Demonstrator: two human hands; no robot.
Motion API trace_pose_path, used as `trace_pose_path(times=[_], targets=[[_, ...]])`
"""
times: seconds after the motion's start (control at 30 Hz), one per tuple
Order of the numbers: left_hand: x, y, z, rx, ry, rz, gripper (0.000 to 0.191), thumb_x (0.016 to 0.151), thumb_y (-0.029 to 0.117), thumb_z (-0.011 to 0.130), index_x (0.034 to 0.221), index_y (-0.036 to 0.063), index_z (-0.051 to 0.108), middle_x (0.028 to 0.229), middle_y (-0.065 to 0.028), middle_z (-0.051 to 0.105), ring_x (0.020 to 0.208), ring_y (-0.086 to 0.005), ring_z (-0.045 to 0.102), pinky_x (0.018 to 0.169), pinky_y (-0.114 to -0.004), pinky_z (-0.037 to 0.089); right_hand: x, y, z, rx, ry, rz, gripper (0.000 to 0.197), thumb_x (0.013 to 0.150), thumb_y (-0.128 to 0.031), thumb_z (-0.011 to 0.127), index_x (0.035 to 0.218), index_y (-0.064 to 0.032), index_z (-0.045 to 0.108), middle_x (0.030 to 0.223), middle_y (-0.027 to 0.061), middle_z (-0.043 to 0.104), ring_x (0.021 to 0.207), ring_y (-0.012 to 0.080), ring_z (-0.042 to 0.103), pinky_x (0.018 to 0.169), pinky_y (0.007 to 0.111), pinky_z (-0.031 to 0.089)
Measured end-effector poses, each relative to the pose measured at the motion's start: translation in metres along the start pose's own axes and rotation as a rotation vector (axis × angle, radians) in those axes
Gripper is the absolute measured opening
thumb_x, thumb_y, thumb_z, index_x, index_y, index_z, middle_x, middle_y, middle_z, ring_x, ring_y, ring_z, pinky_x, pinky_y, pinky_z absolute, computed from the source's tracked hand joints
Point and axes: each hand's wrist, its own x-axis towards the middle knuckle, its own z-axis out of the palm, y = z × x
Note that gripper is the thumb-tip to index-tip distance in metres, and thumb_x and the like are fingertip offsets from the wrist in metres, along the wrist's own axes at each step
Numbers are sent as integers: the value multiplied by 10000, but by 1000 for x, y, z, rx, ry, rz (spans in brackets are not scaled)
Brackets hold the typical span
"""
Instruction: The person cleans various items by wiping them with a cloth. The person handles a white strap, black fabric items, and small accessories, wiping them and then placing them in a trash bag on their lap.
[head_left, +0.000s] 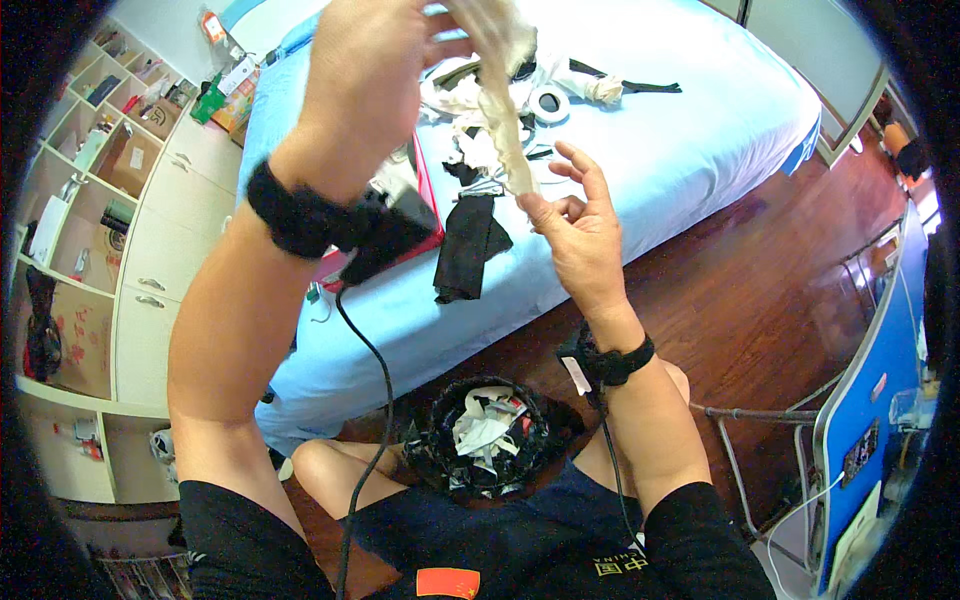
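Observation:
A cream fabric strip (499, 124) hangs stretched between my hands, blurred near its upper end. My left hand (442, 34) is raised at the top of the picture by the strip's upper part; its fingertips are partly cut off or blurred. My right hand (577, 217) pinches the strip's lower end between thumb and index finger, the other fingers raised. Behind the strip, a pile of white and cream fabric pieces (465, 97) lies on the bed with a white roll (549, 103) and black straps (649, 87). A folded black cloth (465, 247) lies nearer the bed's edge.
A pink-red box (427, 187) stands on the blue-sheeted bed (675, 165), partly hidden by my left wrist. Between my legs is a black-lined bin (487, 442) holding scraps. Cables run from both wristbands. Shelves (112, 262) line the left; a blue folding table (862, 420) stands right.

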Motion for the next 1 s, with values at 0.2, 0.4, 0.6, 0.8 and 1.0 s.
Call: trace_pose_path(times=[0.2, 0.4, 0.6, 0.8, 1.0], targets=[[-18, -22, -11, -39, -133, -76, 206, 953, 188, 604, 1057, 11, 609, 972, -76, 678, 835, -161, 663, 758, -302, 553, -6, 2, 2, 273, -153, 260, 260, 949, -167, 601, 1169, -30, 577, 883, 96, 647, 725, 167, 639, 696, 315, 546], [-16, -66, -18, 587, -547, 29, 163, 886, 149, 669, 978, 21, 711, 932, -33, 707, 822, -118, 637, 786, -271, 502, -1, -24, -8, 1037, -315, 358, 431, 1012, -369, 425, 1291, -47, 491, 1179, 177, 615, 1050, 319, 620, 920, 521, 498], [38, -106, -46, 744, -486, -145, 224, 858, 200, 699, 987, 19, 724, 787, -19, 671, 706, -98, 593, 660, -260, 482, 6, 7, -29, 702, 94, 411, 158, 982, -168, 545, 1052, -34, 591, 764, 9, 553, 590, 88, 493, 591, 286, 488], [82, -160, -84, 1347, -475, 15, 240, 805, 168, 704, 1031, 94, 736, 795, -91, 681, 707, -177, 636, 685, -304, 507, 11, -2, -35, 622, 136, 335, 142, 981, -166, 549, 1010, -34, 592, 753, 4, 557, 572, 82, 488, 572, 272, 475], [92, -204, -67, 1511, -689, 79, 271, 760, 125, 690, 1026, 141, 740, 1014, -169, 685, 944, -331, 660, 866, -390, 518, 11, 2, -35, 604, 129, 322, 133, 972, -171, 570, 999, -43, 593, 805, 14, 604, 569, 68, 505, 560, 252, 476]])
